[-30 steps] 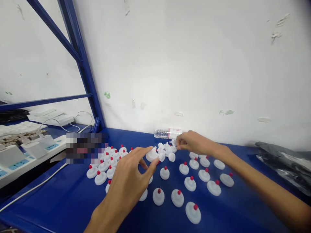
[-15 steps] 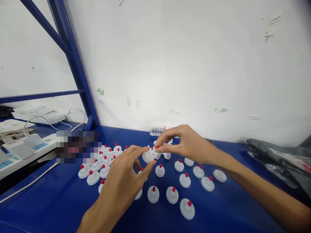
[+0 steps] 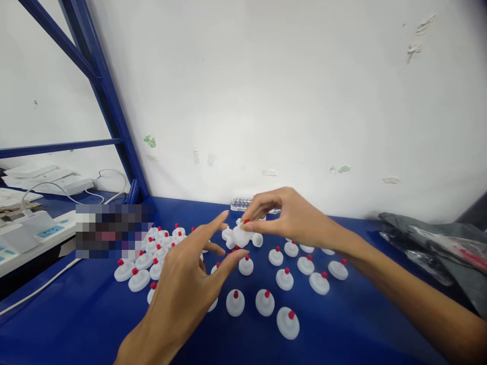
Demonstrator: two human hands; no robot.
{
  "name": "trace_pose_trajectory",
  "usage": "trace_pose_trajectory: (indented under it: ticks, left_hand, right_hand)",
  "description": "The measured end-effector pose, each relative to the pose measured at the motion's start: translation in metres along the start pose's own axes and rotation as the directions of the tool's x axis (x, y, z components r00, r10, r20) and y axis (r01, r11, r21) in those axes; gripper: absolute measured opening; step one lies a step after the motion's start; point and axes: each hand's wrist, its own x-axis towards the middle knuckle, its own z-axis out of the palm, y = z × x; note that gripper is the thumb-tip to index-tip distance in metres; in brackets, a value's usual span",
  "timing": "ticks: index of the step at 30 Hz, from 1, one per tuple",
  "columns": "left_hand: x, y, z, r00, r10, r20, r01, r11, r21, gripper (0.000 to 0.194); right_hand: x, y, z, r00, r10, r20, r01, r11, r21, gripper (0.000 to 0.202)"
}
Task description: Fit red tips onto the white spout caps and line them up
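Note:
Between the thumb and fingers of my right hand (image 3: 279,215) is a white plastic cap with a red tip (image 3: 241,235), held by the tip above the table. My left hand (image 3: 194,268) stands just left of it, thumb and fingers spread, holding nothing. Behind the held cap lie several white pieces (image 3: 257,240), partly hidden by my fingers. Similar white caps with red tips stand on the blue table, such as one in front (image 3: 288,323) and another at the right (image 3: 338,269). My left hand covers some of them.
More red-tipped caps (image 3: 139,280) crowd the left side. A clear plastic item (image 3: 240,204) lies by the wall. White power strips (image 3: 49,233) and cables are at far left, beside a blue metal frame (image 3: 110,101). Dark plastic bags (image 3: 429,243) lie at the right edge.
My left hand has let go of the white cap and its fingers have spread. The cap is now in my right hand alone. The view has shifted slightly.

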Motion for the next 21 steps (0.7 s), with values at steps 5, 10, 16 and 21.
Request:
trace_pose_trajectory:
  ticks: [5,10,16,21]
  left_hand:
    - [0.001,0.005,-0.006,0.996,-0.081,-0.035,0.081,0.997,0.007,0.034]
    - [0.003,0.005,-0.006,0.994,-0.102,-0.031,0.102,0.995,0.017,0.03]
    - [0.003,0.0,-0.007,0.995,-0.101,-0.028,0.101,0.995,0.017,0.03]
    - [0.004,0.0,-0.007,0.996,-0.088,-0.014,0.088,0.996,0.033,0.03]
  right_hand:
    - [0.006,0.041,-0.03,0.99,0.11,-0.092,-0.137,0.917,-0.376,0.005]
    - [0.006,0.092,-0.046,0.957,0.288,-0.028,-0.265,0.834,-0.484,0.005]
    - [0.001,0.11,-0.047,0.91,0.38,0.168,-0.294,0.874,-0.386,0.014]
    - [0.004,0.107,-0.046,0.929,0.344,0.135,-0.249,0.853,-0.458,0.029]
